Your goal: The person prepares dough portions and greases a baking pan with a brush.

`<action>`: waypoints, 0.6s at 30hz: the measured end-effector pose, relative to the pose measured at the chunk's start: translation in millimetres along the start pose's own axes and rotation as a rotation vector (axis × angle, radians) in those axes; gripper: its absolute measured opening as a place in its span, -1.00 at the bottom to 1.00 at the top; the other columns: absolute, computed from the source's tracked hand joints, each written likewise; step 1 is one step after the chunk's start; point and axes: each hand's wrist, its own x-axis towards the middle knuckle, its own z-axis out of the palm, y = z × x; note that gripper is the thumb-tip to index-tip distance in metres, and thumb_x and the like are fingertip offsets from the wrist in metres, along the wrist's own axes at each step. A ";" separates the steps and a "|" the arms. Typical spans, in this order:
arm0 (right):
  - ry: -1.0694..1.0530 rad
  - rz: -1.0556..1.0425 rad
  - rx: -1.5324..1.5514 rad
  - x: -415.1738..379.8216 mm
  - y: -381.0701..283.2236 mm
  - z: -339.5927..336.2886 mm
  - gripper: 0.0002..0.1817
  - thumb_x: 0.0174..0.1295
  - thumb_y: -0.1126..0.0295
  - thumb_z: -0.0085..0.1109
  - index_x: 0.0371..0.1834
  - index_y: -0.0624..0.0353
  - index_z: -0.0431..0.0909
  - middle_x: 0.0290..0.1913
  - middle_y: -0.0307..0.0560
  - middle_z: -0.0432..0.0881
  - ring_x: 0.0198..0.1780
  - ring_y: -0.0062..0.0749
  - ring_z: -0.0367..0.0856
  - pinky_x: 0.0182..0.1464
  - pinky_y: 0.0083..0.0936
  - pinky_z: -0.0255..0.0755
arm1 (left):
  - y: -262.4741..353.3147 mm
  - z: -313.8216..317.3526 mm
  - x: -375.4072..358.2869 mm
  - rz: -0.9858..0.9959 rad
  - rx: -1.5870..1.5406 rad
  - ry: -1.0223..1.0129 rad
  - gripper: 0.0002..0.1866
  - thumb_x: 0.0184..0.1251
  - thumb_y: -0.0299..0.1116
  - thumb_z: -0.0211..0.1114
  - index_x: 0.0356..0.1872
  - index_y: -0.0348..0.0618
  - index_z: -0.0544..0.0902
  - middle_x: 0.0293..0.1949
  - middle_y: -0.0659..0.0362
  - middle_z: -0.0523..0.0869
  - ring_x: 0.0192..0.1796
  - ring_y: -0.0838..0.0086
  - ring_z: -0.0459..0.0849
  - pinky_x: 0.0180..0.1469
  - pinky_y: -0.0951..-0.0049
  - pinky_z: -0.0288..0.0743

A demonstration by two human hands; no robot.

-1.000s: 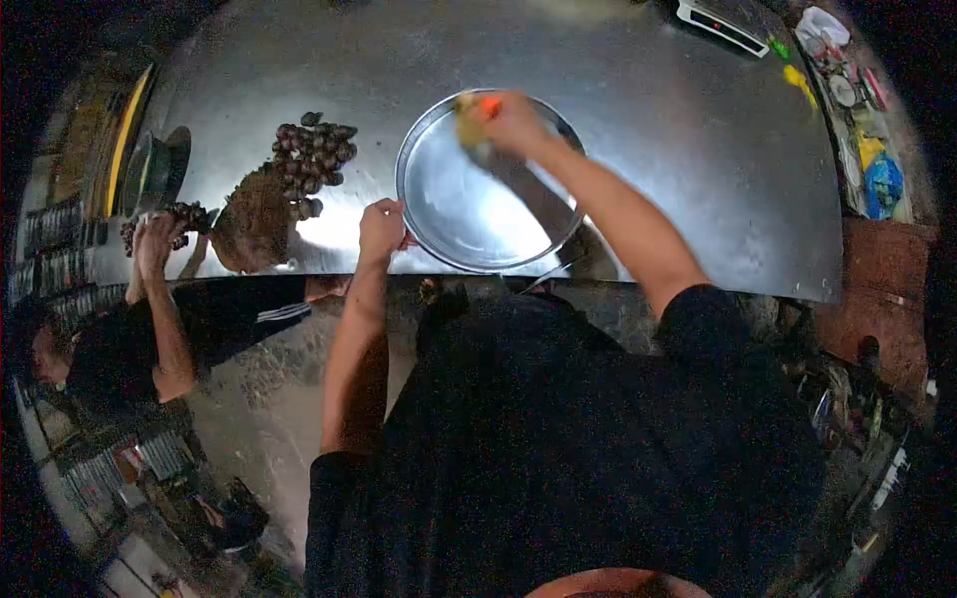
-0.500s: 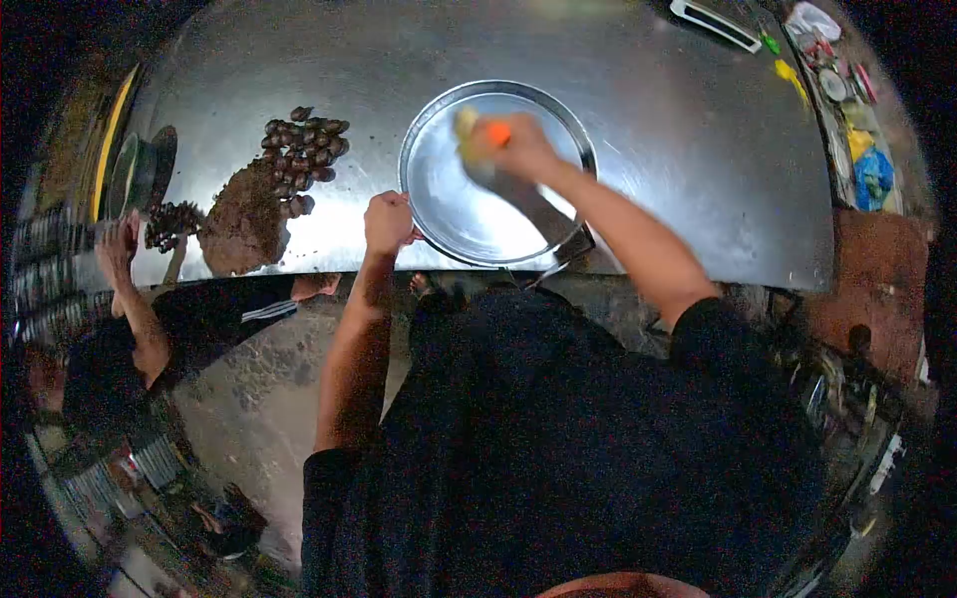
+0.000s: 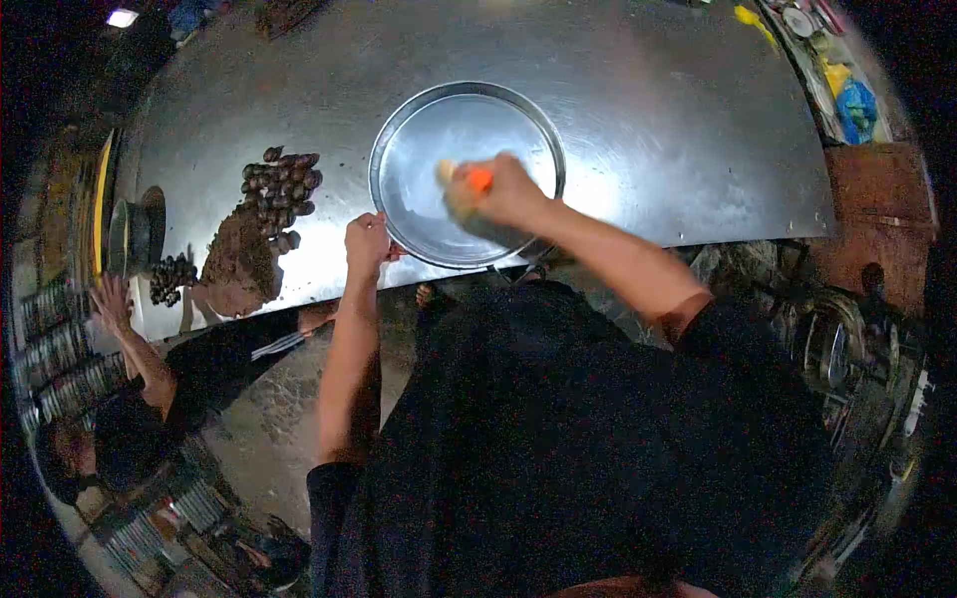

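A round metal tray [image 3: 466,88] with a raised rim lies at the near edge of the metal table. My left hand [image 3: 368,242] is closed at the tray's lower left rim, its fingers wrapped round something reddish and small. Over the tray's inside, my right hand [image 3: 501,192] is closed on a blurred orange object [image 3: 480,179] with a pale, yellowish end pointing left. What exactly this object is cannot be made out.
On the metal table [image 3: 678,120], a brown crumbly heap [image 3: 239,259] and several dark round balls [image 3: 282,189] lie to the left. Another person's hand [image 3: 115,302] is at the far left, near a dark pan. Packets and a blue bag [image 3: 856,110] are at upper right.
My right hand has moved lower over the tray with the orange object. The whole view has shifted and tilted; my left hand stays at the rim.
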 end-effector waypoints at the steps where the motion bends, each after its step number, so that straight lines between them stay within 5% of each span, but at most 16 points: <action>1: 0.055 -0.084 -0.086 10.9 14.6 -18.7 -0.81 -0.08 0.28 0.25 -0.38 0.04 0.61 -0.44 0.06 0.63 -0.40 0.04 0.60 -0.22 -0.17 0.47 | 1.2 3.3 -2.1 -0.001 0.003 -0.003 -0.68 0.38 -0.32 0.07 -0.51 -0.38 0.50 -0.72 0.08 0.51 -0.74 0.35 0.57 -0.77 0.38 0.47; 2: 0.153 -0.147 -0.355 14.7 23.8 -43.5 -0.80 -0.09 0.27 0.28 -0.38 0.05 0.59 -0.45 0.06 0.63 -0.38 0.03 0.61 -0.26 -0.16 0.48 | 2.2 6.9 -6.0 -0.052 -0.098 -0.043 -0.72 0.38 -0.34 0.08 -0.47 -0.36 0.48 -0.71 0.05 0.53 -0.73 0.34 0.58 -0.77 0.41 0.44; 3: 0.103 0.019 -0.457 16.2 40.8 -63.1 -0.76 -0.11 0.27 0.30 -0.34 0.04 0.57 -0.45 0.05 0.62 -0.37 0.01 0.62 -0.30 -0.17 0.48 | 3.2 9.2 -9.6 -0.104 -0.199 -0.079 -0.76 0.38 -0.37 0.08 -0.43 -0.35 0.46 -0.70 0.02 0.55 -0.72 0.34 0.59 -0.77 0.43 0.41; 4: 0.233 -0.143 -0.434 4.0 48.2 -77.7 -0.77 -0.10 0.30 0.30 -0.31 0.01 0.58 -0.46 0.06 0.61 -0.36 0.00 0.63 -0.32 -0.19 0.50 | 5.6 9.0 -10.5 -0.148 -0.304 -0.108 -0.80 0.38 -0.39 0.09 -0.39 -0.33 0.45 -0.68 -0.01 0.57 -0.71 0.33 0.60 -0.77 0.46 0.38; 6: -0.016 -0.013 -0.645 -23.0 33.9 -68.9 -0.72 -0.07 0.44 0.28 -0.22 -0.02 0.59 -0.38 -0.03 0.65 -0.35 -0.13 0.65 -0.29 -0.33 0.53 | 1.6 16.8 -7.3 -0.169 -0.427 -0.174 -0.81 0.39 -0.38 0.06 -0.41 -0.28 0.40 -0.66 -0.05 0.56 -0.73 0.31 0.57 -0.79 0.43 0.37; 9: 0.034 -0.211 -0.236 -46.8 17.9 -4.8 -0.66 -0.13 0.44 0.32 -0.19 0.00 0.60 -0.30 -0.01 0.67 -0.37 -0.20 0.67 -0.27 -0.39 0.55 | 1.4 26.4 -8.9 -0.064 -0.370 -0.146 -0.72 0.43 -0.30 0.02 -0.47 -0.25 0.38 -0.70 0.06 0.50 -0.72 0.30 0.60 -0.79 0.44 0.37; 12: -0.088 0.041 -0.054 -32.5 -23.2 26.6 -0.82 -0.02 0.43 0.24 -0.30 0.07 0.67 -0.44 -0.10 0.66 -0.46 -0.35 0.61 -0.33 -0.53 0.46 | 0.0 25.6 -4.5 -0.099 -0.313 -0.164 -0.71 0.44 -0.29 0.01 -0.47 -0.25 0.39 -0.70 0.07 0.52 -0.69 0.30 0.63 -0.79 0.46 0.37; 15: 0.055 0.253 0.364 -1.7 18.3 0.7 -0.74 0.03 0.23 0.31 -0.29 0.16 0.68 -0.31 -0.13 0.71 -0.30 -0.47 0.64 -0.21 -0.47 0.51 | 7.4 20.4 -6.8 -0.156 -0.257 -0.206 -0.71 0.45 -0.26 0.00 -0.41 -0.25 0.45 -0.67 0.12 0.52 -0.69 0.38 0.59 -0.69 0.44 0.49; 17: 0.340 0.433 0.112 18.4 57.1 -47.0 -0.74 0.05 0.24 0.31 -0.32 0.21 0.67 -0.33 -0.06 0.71 -0.30 -0.40 0.68 -0.21 -0.43 0.54 | 1.8 20.4 -7.6 -0.121 -0.239 -0.199 -0.71 0.45 -0.25 0.00 -0.41 -0.24 0.46 -0.66 0.10 0.55 -0.68 0.37 0.61 -0.69 0.45 0.48; 18: 0.450 0.253 -0.010 15.5 64.3 -69.8 -0.77 0.05 0.24 0.28 -0.33 0.15 0.66 -0.37 -0.03 0.70 -0.35 -0.27 0.68 -0.27 -0.37 0.54 | -0.5 23.4 -6.0 -0.082 -0.228 -0.196 -0.71 0.45 -0.24 0.01 -0.41 -0.23 0.46 -0.65 0.09 0.58 -0.67 0.37 0.62 -0.69 0.46 0.47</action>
